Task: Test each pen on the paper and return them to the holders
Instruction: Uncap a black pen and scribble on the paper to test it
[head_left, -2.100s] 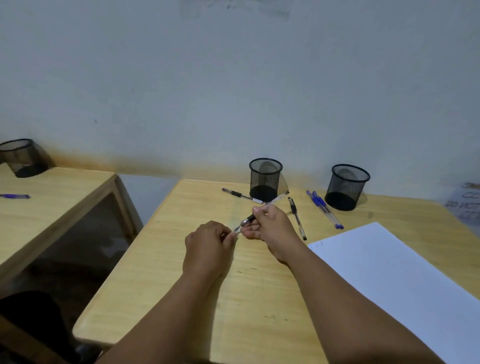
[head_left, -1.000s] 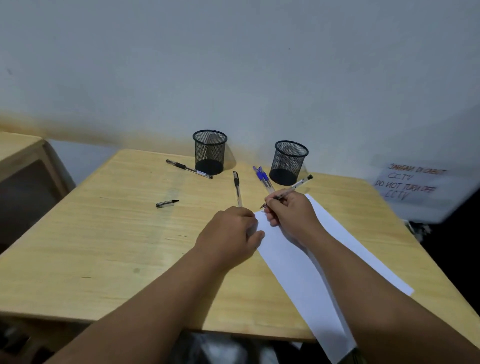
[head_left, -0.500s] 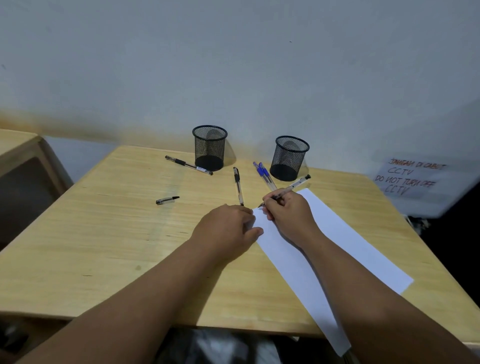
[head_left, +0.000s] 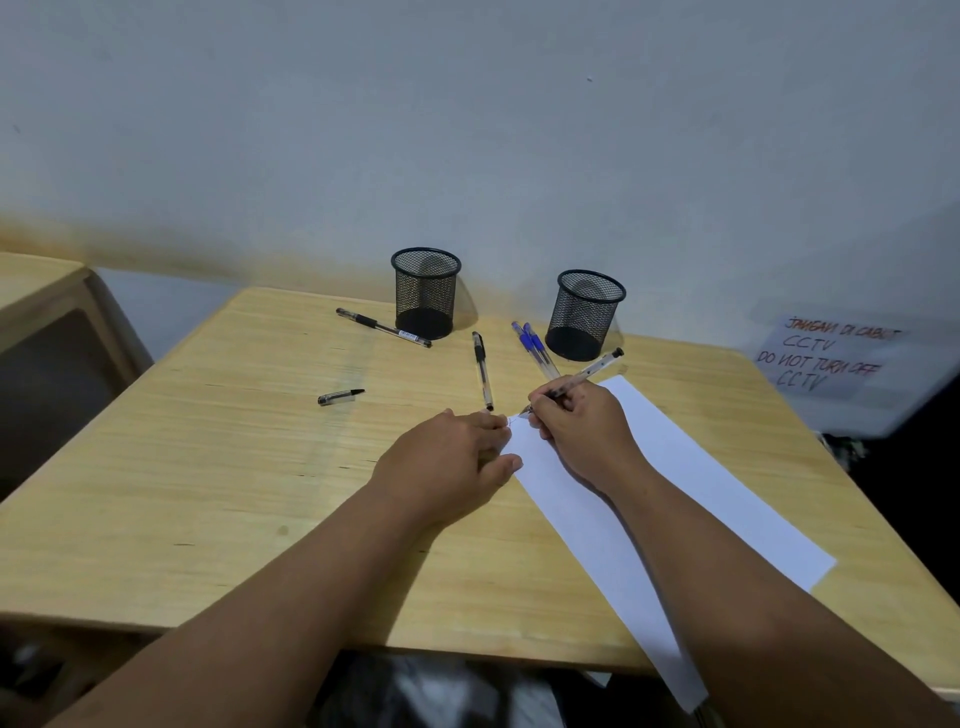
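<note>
My right hand (head_left: 582, 431) grips a clear black-ink pen (head_left: 592, 371) with its tip touching the near left corner of the white paper (head_left: 691, 499). Resting on that corner, my left hand (head_left: 452, 462) presses the sheet flat with curled fingers. The pen's black cap (head_left: 340, 397) lies on the table to the left. Two black mesh holders (head_left: 426, 291) (head_left: 589, 312) stand empty at the back. Lying between them are a black pen (head_left: 382, 327), another black pen (head_left: 482, 370) and two blue pens (head_left: 535, 345).
The wooden table (head_left: 208, 467) meets a white wall at the back. A second table (head_left: 36, 291) stands to the left across a gap. A handwritten CCTV notice (head_left: 826, 358) hangs at the right.
The cap came off the pen and now lies on the table. Both hands moved right to the paper's corner, where the pen tip is making small marks.
</note>
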